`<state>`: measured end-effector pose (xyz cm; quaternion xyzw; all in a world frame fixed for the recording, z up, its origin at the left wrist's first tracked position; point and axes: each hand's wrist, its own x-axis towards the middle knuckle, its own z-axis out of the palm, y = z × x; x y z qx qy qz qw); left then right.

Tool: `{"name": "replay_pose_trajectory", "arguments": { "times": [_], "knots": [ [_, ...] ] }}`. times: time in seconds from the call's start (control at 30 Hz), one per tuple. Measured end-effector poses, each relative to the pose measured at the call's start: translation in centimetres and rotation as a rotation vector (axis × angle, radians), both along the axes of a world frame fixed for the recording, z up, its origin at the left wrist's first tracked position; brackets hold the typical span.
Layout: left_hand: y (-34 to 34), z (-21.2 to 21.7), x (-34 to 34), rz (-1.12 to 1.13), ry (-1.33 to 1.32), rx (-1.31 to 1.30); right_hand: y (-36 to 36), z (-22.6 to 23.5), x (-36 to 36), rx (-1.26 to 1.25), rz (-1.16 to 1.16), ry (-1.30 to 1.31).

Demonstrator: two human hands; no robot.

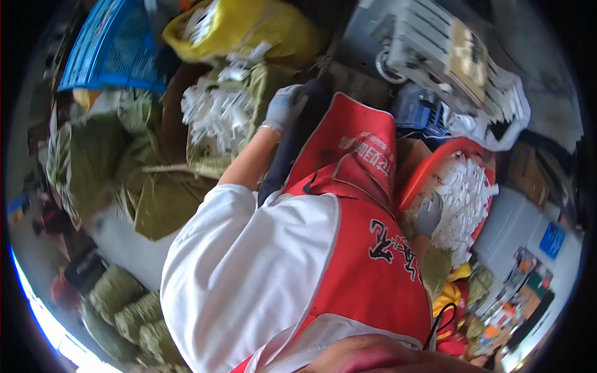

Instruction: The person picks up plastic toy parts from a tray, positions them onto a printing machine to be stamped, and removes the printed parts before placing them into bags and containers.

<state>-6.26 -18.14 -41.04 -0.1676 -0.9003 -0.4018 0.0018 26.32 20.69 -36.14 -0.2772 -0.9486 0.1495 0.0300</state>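
Observation:
I look down my own red vest and white sleeve. My left hand point(283, 109), in a pale glove, rests at the edge of an olive sack point(205, 165) full of small white plastic pieces point(214, 115). Its fingers are loosely bent and nothing shows in them. My right hand point(429, 214), in a grey glove, lies at the inner rim of an orange-red basin point(429, 165) heaped with the same white pieces point(463, 193). Its fingers are partly buried, so I cannot tell whether they hold anything.
A yellow bag point(249, 28) of white pieces and a blue crate point(115, 46) sit at the top left. A grey machine point(435, 50) stands at the top right. Olive sacks point(99, 155) lie on the left and rolled green bundles point(130, 311) at the lower left.

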Motion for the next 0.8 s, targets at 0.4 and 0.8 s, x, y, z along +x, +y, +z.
{"name": "replay_pose_trajectory", "arguments": {
  "times": [0.4,0.8],
  "knots": [
    [8.0,-3.3,2.4,-0.689,0.436,-0.381,-6.0,-2.6,0.2,-0.048,-0.333,0.169],
    [8.8,-0.9,3.0,-0.773,0.594,-0.525,-3.1,-2.9,-0.6,-0.09,-0.225,-0.086]
  ]
}}
